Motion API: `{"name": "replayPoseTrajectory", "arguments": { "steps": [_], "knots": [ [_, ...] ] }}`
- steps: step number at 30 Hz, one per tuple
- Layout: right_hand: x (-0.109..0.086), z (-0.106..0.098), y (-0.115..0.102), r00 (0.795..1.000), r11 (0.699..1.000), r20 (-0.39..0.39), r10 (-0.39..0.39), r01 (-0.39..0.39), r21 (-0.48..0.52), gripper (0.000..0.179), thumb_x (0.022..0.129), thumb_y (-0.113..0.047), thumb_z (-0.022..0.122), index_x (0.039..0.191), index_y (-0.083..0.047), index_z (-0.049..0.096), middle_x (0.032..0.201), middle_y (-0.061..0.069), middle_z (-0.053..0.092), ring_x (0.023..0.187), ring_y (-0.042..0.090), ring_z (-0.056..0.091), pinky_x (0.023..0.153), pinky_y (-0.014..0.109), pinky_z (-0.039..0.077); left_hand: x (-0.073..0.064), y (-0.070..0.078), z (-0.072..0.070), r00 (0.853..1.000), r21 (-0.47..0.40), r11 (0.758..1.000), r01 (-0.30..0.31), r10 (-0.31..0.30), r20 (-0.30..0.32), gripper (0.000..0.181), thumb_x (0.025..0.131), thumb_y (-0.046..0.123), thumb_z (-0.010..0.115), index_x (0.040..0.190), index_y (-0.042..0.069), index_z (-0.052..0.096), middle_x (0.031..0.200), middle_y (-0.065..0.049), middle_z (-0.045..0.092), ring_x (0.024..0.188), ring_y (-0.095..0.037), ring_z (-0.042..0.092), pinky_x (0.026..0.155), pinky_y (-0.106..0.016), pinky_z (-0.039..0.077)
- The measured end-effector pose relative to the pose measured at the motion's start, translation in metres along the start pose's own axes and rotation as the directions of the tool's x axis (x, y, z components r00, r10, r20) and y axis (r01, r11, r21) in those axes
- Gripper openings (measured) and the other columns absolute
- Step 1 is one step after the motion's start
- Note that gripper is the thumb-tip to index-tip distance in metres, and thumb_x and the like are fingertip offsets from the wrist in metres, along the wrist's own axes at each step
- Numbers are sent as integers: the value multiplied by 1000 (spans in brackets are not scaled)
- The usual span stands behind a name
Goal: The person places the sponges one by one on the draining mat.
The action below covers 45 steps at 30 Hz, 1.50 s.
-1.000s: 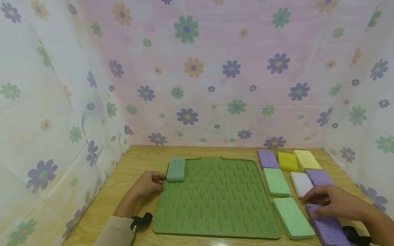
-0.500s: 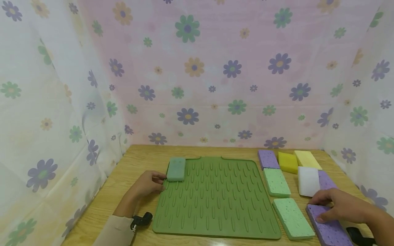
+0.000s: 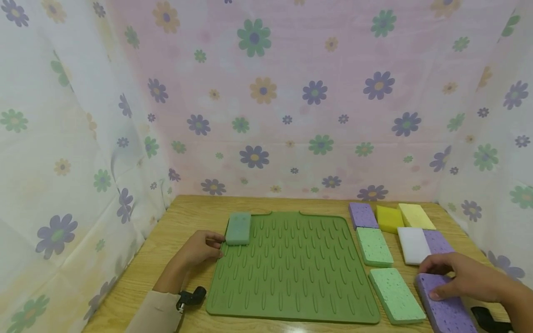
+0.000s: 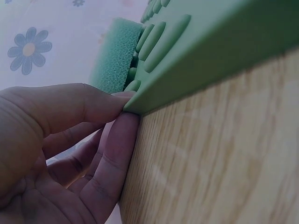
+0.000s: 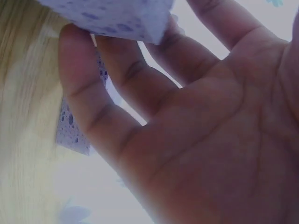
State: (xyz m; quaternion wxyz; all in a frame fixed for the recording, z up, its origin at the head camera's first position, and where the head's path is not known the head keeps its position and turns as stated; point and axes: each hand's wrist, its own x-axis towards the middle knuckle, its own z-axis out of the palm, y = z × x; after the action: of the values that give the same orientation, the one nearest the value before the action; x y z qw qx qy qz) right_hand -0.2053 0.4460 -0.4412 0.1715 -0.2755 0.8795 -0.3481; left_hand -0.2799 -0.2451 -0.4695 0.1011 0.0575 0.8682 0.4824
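Observation:
My right hand (image 3: 454, 277) grips a speckled purple sponge (image 3: 447, 307) at the right front, its thumb on the top face and fingers at the far end. In the right wrist view, the end of this sponge (image 5: 117, 18) lies against my fingertips. My left hand (image 3: 202, 249) is at the left edge of a green ridged silicone mat (image 3: 291, 277), pinching that edge between thumb and finger in the left wrist view. A teal sponge (image 3: 238, 229) lies on the mat's back left corner, close to the left fingertips.
Right of the mat lie two pale green sponges (image 3: 396, 296), a white sponge (image 3: 413, 246) overlapping a purple one (image 3: 439, 241), and a back row of purple (image 3: 362, 215), yellow (image 3: 389, 219) and pale yellow (image 3: 415, 216) sponges. Flowered cloth (image 3: 291, 92) encloses the wooden table (image 3: 200, 203).
My right hand has gone from beside the white sponge to gripping the front purple sponge. The white sponge has shifted right and back, against the purple one. My left hand has stayed put.

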Motion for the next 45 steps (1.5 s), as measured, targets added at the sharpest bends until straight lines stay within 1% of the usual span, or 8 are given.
{"name": "replayPoseTrajectory", "arguments": {
  "steps": [8, 13, 15, 18, 21, 33, 40, 45],
  "knots": [
    [-6, 0, -1, 991, 999, -132, 25, -29, -26, 34, 91, -10, 79, 122, -10, 64, 124, -10, 62, 107, -5, 60, 74, 21, 54, -1, 0, -1, 1000, -23, 1000, -2, 2, 22, 46, 85, 2, 81, 130, 1, 69, 115, -15, 68, 100, -22, 65, 78, -35, 62],
    [-9, 0, 1, 973, 990, -194, 126, -135, -33, 36, 92, -17, 79, 124, -10, 63, 143, 17, 40, 115, 34, 67, 77, 21, 56, -2, 2, -1, 1000, -19, 1000, 3, -2, 29, 46, 86, 2, 80, 130, 1, 69, 116, -16, 67, 101, -23, 65, 77, -35, 62],
    [-8, 0, 3, 971, 989, -196, 134, -143, -35, 35, 93, -18, 78, 124, -11, 63, 148, 2, 37, 116, 28, 66, 77, 20, 55, -2, 3, -1, 999, -27, 1000, 5, -4, 32, 46, 86, 2, 79, 131, 1, 69, 116, -16, 67, 101, -23, 65, 77, -35, 63],
    [-6, 1, 5, 974, 993, -205, 98, -109, -45, 35, 93, -17, 78, 124, -14, 64, 140, -32, 37, 113, -5, 60, 76, 18, 54, -3, 3, -1, 999, -35, 999, -1, 2, 34, 46, 86, 2, 79, 131, 0, 68, 116, -16, 67, 100, -23, 65, 78, -37, 63],
    [-4, 2, 5, 980, 998, -194, 45, -51, -25, 33, 94, -13, 77, 125, -14, 66, 136, -45, 32, 112, -17, 50, 75, 17, 52, -4, 4, -1, 999, -41, 999, -6, 7, 36, 47, 86, 2, 80, 131, -1, 68, 116, -17, 67, 100, -23, 65, 78, -38, 63],
    [-2, 2, 7, 993, 1000, -112, -21, 22, 4, 29, 96, -9, 73, 124, -11, 68, 140, -44, 39, 114, -11, 57, 74, 16, 51, -1, 1, 0, 999, -29, 1000, 5, -4, 33, 43, 88, 4, 78, 130, 2, 69, 115, -15, 67, 100, -22, 65, 77, -36, 62],
    [-2, 0, 6, 990, 998, -143, 16, -25, -64, 27, 94, -11, 76, 119, -13, 69, 121, -4, 67, 107, -12, 56, 73, 18, 52, -2, 2, -1, 999, -40, 999, 3, -1, 43, 43, 89, 3, 77, 131, 1, 68, 117, -17, 67, 100, -23, 66, 78, -35, 63],
    [-1, -1, 2, 988, 995, -151, 25, -39, -87, 25, 95, -15, 75, 120, -14, 71, 117, -10, 67, 103, -7, 60, 75, 18, 55, -3, 2, -1, 999, -49, 999, -4, 6, 43, 43, 90, 3, 76, 132, 0, 68, 119, -17, 66, 101, -22, 65, 79, -36, 63]
  ]
}}
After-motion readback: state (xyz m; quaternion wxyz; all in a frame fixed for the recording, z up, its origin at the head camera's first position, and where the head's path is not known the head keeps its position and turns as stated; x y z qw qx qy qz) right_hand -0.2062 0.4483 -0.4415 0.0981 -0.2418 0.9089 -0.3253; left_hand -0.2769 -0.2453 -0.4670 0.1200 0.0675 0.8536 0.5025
